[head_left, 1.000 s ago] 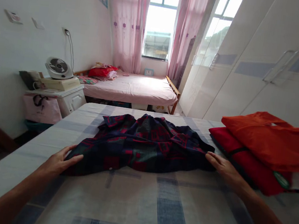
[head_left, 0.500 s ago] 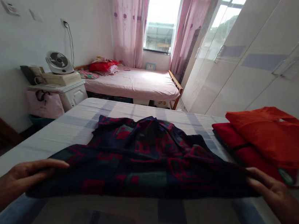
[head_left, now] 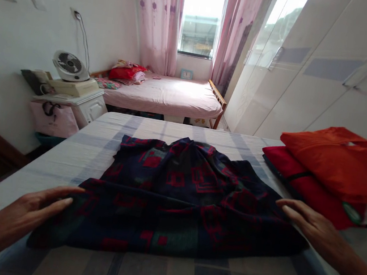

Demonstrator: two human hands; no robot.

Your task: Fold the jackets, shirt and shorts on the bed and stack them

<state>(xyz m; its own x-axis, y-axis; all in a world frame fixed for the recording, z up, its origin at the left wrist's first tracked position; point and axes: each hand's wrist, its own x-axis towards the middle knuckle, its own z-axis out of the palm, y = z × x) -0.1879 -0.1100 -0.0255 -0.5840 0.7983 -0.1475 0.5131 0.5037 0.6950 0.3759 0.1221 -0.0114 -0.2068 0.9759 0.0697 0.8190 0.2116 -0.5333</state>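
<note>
A dark navy garment [head_left: 175,199] with red and green geometric patterns lies spread across the bed in front of me. Its near part is folded over, making a wide band. My left hand [head_left: 37,208] is at the band's left end, with thumb and fingers closed on the cloth edge. At the upper right edge, my right hand [head_left: 310,224] has its thumb and fingertips close together on the dark cloth. The undersides of both hands' fingers are hidden.
Beneath the garment is a bed with a blue-and-white checked sheet [head_left: 138,273]. Folded orange clothing [head_left: 336,162] rests on red clothing [head_left: 278,161] at the right. Beyond stand a pink-covered bed [head_left: 175,96], a fan [head_left: 71,67] on a cabinet, and a white wardrobe [head_left: 293,98].
The near band of the garment has come down flatter on the bed. My right hand has moved left along its edge; my left hand has barely moved. The view has tilted down slightly.
</note>
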